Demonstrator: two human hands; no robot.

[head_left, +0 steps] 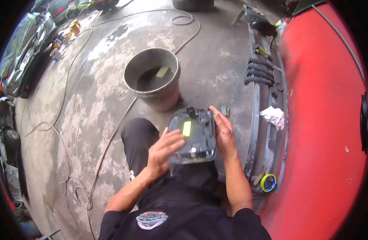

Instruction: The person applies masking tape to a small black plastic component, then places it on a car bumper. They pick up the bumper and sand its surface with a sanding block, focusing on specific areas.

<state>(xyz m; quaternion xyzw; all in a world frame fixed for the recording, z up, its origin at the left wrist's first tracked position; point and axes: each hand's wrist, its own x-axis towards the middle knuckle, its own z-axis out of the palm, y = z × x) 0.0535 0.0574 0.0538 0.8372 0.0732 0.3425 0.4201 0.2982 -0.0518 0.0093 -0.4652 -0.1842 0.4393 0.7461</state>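
Above my lap is a dark plastic car part (pixel 199 141) with clips along its edges and a bright yellow label on its face. My right hand (pixel 225 133) grips its right edge, and a bit of yellow-green shows beside the fingers. My left hand (pixel 165 150) lies flat over the part's left side, fingers extended and slightly blurred; whether it touches the surface is hard to tell. Just beyond the part stands a round bucket (pixel 169 97) holding dark liquid, with a pale yellowish block (pixel 162 72) in it.
A long metal stand (pixel 250 144) on the right bears black ribbed pieces (pixel 259 72), crumpled white paper (pixel 273 116) and a yellow-green tape roll (pixel 268 182). Beyond it is a red vehicle panel (pixel 319 120). A hose (pixel 112 135) winds over the concrete floor; cars (pixel 27 57) and tins (pixel 55 55) are left.
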